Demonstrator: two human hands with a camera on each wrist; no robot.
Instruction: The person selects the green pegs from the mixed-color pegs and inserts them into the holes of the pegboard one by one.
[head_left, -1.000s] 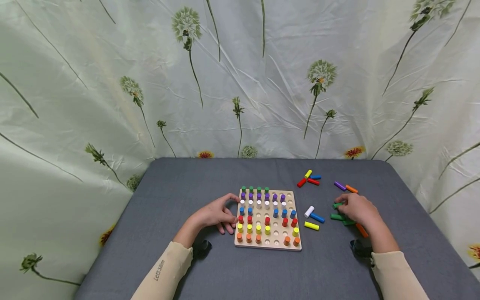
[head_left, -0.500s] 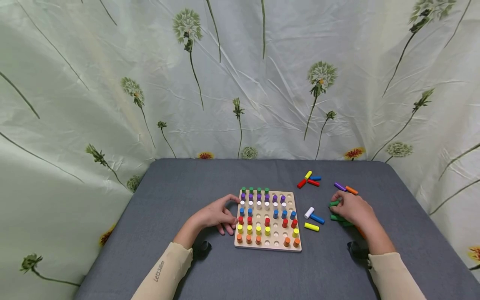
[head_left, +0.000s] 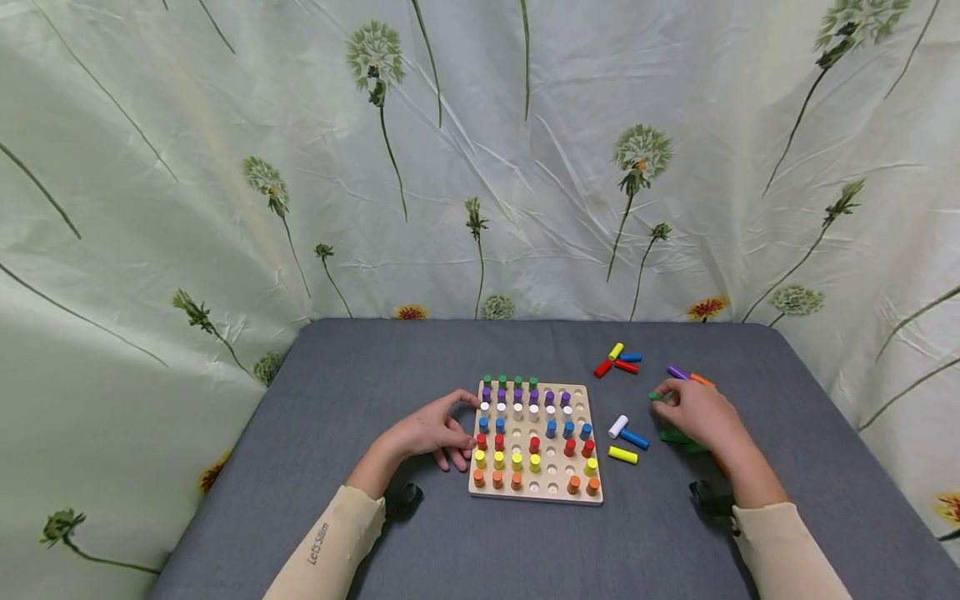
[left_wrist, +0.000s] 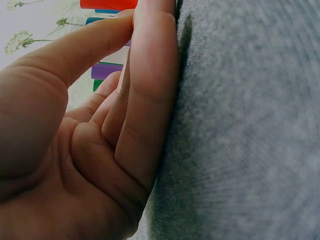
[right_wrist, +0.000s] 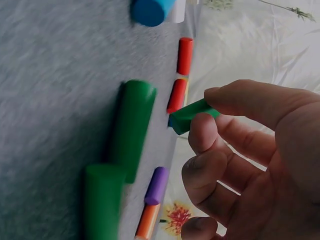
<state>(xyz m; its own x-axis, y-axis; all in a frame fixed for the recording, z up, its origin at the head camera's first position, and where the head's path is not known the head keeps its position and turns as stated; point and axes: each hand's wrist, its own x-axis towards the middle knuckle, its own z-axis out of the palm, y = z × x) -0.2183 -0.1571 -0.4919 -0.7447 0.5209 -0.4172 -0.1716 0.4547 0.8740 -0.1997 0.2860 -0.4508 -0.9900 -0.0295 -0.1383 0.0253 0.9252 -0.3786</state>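
A wooden pegboard (head_left: 553,485) lies on the table, set with rows of coloured pegs and with several bare holes. My left hand (head_left: 433,427) rests against its left edge, fingers slightly bent; in the left wrist view the fingers (left_wrist: 150,90) partly hide the board's pegs. To the right of the board, my right hand (head_left: 707,413) pinches a green peg (right_wrist: 192,117) between thumb and fingertips, raised off the table. Beneath that hand lie other green pegs (head_left: 675,436), partly covered by it.
Loose pegs lie between board and right hand: a white peg (head_left: 618,427), a blue peg (head_left: 634,439) and a yellow peg (head_left: 623,455). Farther back sits a small cluster with red pegs (head_left: 603,368). A purple peg (head_left: 677,372) and an orange peg (head_left: 702,380) lie behind the right hand.
My right hand has lifted a green peg from the pile and shifted slightly left and away with it. The left hand and the board have stayed in place.
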